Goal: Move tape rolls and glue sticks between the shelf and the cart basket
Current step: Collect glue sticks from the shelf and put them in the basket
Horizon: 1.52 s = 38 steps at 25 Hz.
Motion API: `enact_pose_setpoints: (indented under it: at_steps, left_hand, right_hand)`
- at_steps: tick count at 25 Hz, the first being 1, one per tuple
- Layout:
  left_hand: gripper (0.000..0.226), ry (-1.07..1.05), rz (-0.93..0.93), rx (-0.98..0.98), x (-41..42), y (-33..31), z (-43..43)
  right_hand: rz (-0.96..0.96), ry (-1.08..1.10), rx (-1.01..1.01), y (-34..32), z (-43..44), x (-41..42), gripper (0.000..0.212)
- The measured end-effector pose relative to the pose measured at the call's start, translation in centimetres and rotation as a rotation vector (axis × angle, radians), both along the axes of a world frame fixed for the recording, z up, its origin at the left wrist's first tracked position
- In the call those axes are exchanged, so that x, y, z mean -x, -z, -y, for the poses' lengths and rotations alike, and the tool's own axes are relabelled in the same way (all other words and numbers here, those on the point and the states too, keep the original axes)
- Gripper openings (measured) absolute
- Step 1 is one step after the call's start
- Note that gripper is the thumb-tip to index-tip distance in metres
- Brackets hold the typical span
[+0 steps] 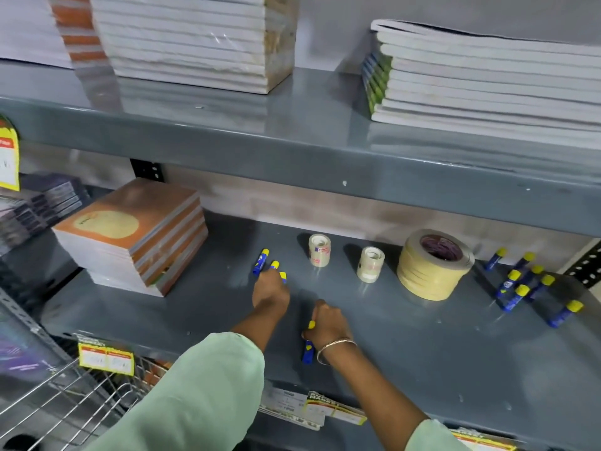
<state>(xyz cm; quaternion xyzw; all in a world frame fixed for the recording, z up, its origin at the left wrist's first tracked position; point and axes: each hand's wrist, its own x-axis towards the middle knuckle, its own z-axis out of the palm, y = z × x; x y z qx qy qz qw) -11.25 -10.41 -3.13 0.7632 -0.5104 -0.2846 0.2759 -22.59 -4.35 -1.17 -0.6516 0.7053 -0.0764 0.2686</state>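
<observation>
On the grey shelf (422, 346) my left hand (270, 291) is closed over blue glue sticks with yellow caps; two caps stick out past its fingers, and a third glue stick (260, 262) lies just left of them. My right hand (327, 320) grips another glue stick (308, 350), whose blue body points down toward the shelf's front edge. Two small clear tape rolls (319, 250) (370, 264) stand behind my hands. A big stack of beige masking tape (434, 265) sits to their right. Several more glue sticks (523, 286) lie scattered at the far right. The wire cart basket (68, 398) is at lower left.
A stack of orange notebooks (133, 232) sits on the same shelf at the left, dark books (39, 206) beyond it. The shelf above (292, 141) carries piles of white notebooks. Yellow price tags (105, 358) hang along the front edge.
</observation>
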Motion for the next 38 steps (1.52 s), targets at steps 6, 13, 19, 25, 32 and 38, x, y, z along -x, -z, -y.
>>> enact_pose_setpoints:
  at_steps: [6,13,19,25,32,38]
  left_hand:
    - [0.030,-0.004,0.024,0.052,-0.1,-0.3,-1.0]
    - [0.022,-0.154,-0.090,0.137,-3.4,-3.5,-5.0]
    - [0.039,-0.594,-0.191,0.150,-14.4,-1.5,-16.4]
    - [0.037,-0.936,-0.254,-0.146,-24.7,8.5,-34.4]
    - [0.026,-1.015,-0.314,-0.526,-29.7,22.1,-47.3]
    - [0.035,-1.032,-0.342,-0.616,-29.8,30.4,-49.3]
  right_hand:
    - [0.011,-0.056,0.029,-0.4,-0.2,-0.2,0.023]
    - [0.160,-0.200,0.140,-4.2,0.6,-2.9,0.021]
    - [0.430,-0.479,0.092,-4.0,-2.9,-13.9,0.020]
    - [0.441,-0.786,-0.183,4.7,-14.1,-29.0,0.013]
    - [-0.054,-0.940,-0.490,24.5,-29.2,-38.0,0.021]
    - [-0.398,-0.834,-0.579,34.3,-33.1,-38.9,0.016]
